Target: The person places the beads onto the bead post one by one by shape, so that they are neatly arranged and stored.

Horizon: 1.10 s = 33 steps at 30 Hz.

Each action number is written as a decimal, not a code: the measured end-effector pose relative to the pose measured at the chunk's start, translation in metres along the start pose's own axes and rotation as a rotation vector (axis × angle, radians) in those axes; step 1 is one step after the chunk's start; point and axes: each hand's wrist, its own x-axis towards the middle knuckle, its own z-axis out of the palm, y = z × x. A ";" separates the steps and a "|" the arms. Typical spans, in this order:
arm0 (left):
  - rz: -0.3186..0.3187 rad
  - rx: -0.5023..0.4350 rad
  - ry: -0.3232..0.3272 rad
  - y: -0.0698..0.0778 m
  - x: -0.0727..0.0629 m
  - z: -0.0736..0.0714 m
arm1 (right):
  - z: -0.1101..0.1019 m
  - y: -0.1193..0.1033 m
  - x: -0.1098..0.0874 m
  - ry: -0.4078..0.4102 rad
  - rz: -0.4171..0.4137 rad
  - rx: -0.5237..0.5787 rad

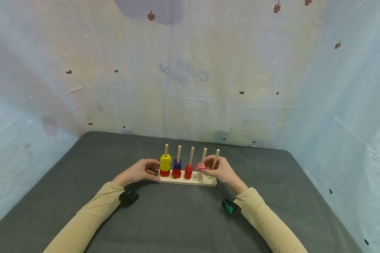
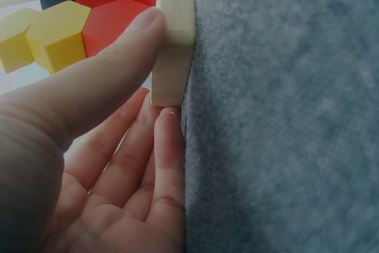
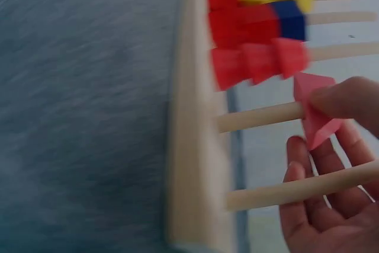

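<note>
A wooden peg board with a row of upright pegs stands on the table. My left hand holds its left end, thumb along one side and fingertips at the end face. Pinched between my right thumb and fingers, a pink block sits partway up the fourth peg, above the base. My right hand also reaches around the bare fifth peg. On the other pegs are yellow hexagonal blocks over red, a blue block over red, and round red pieces.
The dark grey table extends around the board on all sides. A pale, translucent sheet hangs behind the table and down both sides. Dark wrist devices sit at both sleeve cuffs.
</note>
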 end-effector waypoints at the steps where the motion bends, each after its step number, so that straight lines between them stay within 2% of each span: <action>1: 0.003 0.004 -0.002 0.000 0.000 0.000 | 0.002 0.001 -0.002 -0.013 -0.007 -0.020; 5: 0.011 0.007 -0.004 -0.001 -0.001 0.001 | 0.007 0.010 -0.007 -0.052 0.007 -0.062; 10: 0.008 0.009 0.004 0.001 -0.001 0.001 | 0.009 0.026 -0.006 -0.051 0.009 -0.111; 14: 0.002 0.005 0.007 0.003 -0.002 0.000 | 0.002 0.026 -0.007 -0.051 -0.006 -0.121; 21: 0.016 0.013 0.003 0.002 -0.001 -0.001 | -0.026 0.004 -0.015 -0.034 -0.087 -0.159; 24: 0.012 0.013 0.005 0.002 0.000 -0.001 | -0.043 -0.001 -0.019 -0.005 -0.080 -0.167; 31: 0.020 0.000 0.002 0.002 -0.001 -0.001 | -0.072 0.029 -0.024 0.083 -0.003 -0.244; 33: 0.017 -0.002 0.000 0.008 -0.003 0.000 | -0.076 0.036 -0.025 0.100 0.023 -0.262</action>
